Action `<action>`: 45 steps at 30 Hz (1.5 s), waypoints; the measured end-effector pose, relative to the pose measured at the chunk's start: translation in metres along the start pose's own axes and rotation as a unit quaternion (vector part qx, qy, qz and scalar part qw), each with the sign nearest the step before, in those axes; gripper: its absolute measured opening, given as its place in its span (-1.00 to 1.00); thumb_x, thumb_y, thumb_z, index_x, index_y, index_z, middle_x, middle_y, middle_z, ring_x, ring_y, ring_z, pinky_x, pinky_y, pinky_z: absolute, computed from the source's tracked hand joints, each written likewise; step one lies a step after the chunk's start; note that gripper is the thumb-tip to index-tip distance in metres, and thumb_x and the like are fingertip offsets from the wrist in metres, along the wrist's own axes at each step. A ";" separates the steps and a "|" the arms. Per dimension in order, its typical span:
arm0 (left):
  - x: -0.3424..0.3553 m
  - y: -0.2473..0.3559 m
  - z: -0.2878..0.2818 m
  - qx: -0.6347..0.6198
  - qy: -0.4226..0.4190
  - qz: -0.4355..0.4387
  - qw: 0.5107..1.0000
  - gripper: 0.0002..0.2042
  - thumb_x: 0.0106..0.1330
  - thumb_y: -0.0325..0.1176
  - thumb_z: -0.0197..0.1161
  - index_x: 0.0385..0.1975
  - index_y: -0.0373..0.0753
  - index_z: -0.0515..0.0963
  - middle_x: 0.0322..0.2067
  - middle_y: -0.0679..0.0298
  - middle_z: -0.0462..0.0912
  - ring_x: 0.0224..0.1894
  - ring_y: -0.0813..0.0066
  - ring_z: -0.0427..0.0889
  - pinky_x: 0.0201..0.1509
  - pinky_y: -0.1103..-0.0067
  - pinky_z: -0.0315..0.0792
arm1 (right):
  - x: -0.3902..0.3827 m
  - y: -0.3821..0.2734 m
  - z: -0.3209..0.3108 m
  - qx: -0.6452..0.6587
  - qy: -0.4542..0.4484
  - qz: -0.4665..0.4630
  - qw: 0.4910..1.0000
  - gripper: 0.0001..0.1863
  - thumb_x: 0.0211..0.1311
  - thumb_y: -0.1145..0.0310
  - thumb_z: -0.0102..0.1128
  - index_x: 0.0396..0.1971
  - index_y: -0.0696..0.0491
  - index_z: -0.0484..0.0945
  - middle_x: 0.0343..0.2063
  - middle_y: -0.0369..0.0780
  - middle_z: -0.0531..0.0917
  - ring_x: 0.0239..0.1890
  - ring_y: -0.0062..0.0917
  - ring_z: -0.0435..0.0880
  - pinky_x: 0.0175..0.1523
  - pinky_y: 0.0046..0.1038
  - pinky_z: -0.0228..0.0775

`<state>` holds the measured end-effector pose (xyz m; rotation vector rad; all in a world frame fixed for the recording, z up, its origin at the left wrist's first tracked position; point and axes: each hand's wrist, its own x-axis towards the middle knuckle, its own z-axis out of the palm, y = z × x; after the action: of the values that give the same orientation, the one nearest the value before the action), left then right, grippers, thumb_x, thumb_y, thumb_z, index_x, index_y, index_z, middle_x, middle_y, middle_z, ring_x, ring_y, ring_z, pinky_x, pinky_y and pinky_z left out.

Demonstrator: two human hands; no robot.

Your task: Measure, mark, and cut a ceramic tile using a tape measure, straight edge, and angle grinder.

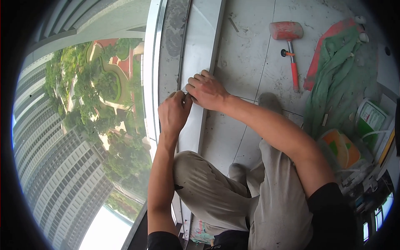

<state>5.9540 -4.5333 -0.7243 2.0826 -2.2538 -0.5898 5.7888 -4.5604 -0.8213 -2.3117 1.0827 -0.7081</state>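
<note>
My left hand (172, 113) and my right hand (207, 92) meet over a long pale sill slab (199, 39) beside the window. Both are closed, their thumbs and fingertips pressed close together near the slab's dark edge joint. Whatever they pinch is hidden by the fingers or too small to make out. Along the window side of the slab runs a grey strip with dark, rough patches (175, 31). My left forearm lies close to the window, while the right one reaches across the tiled floor and above my knee.
A red-headed rubber mallet (286, 31) lies on the dusty floor tiles (246, 54). To its right are a crumpled green cloth (329, 79) over something red, and plastic buckets (371, 118). The window glass (96, 104) on the left looks down on trees and buildings.
</note>
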 end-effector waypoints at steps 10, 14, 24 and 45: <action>0.003 -0.002 0.001 -0.018 -0.002 0.026 1.000 -0.74 0.50 -0.26 0.35 -0.38 -0.32 0.59 -0.43 -0.13 0.69 -0.35 -0.29 0.69 -0.26 0.07 0.52 | 0.004 0.004 0.004 0.012 -0.006 -0.010 1.000 -0.73 0.11 0.23 0.60 -0.35 0.03 0.66 -0.32 -0.23 0.67 -0.11 -0.35 0.71 0.19 -0.24 0.45; 0.002 -0.007 0.004 -0.009 -0.020 0.003 1.000 -0.72 0.49 -0.24 0.37 -0.40 -0.31 0.57 -0.43 -0.11 0.70 -0.33 -0.28 0.70 -0.25 0.05 0.54 | 0.002 0.000 0.006 0.012 -0.001 -0.006 1.000 -0.70 0.07 0.22 0.62 -0.37 0.04 0.65 -0.34 -0.21 0.67 -0.14 -0.32 0.71 0.18 -0.22 0.46; 0.002 -0.013 0.012 -0.053 -0.011 0.008 0.999 -0.71 0.49 -0.29 0.35 -0.44 -0.34 0.55 -0.48 -0.18 0.65 -0.38 -0.32 0.66 -0.29 0.05 0.51 | -0.004 -0.002 0.011 0.001 0.034 0.000 0.999 -0.67 0.05 0.19 0.61 -0.40 0.05 0.62 -0.37 -0.20 0.66 -0.20 -0.31 0.69 0.16 -0.22 0.45; 0.004 -0.006 0.015 -0.072 0.003 0.004 0.997 -0.70 0.51 -0.32 0.40 -0.44 -0.38 0.58 -0.53 -0.15 0.59 -0.46 -0.25 0.60 -0.36 0.13 0.45 | -0.021 -0.002 0.012 -0.016 0.038 0.030 0.999 -0.72 0.22 0.23 0.55 -0.23 0.03 0.63 -0.18 -0.20 0.69 -0.03 -0.31 0.70 0.23 -0.21 0.49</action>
<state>5.9552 -4.5330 -0.7410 2.0030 -2.1455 -0.7216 5.7862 -4.5400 -0.8337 -2.2856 1.2009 -0.7668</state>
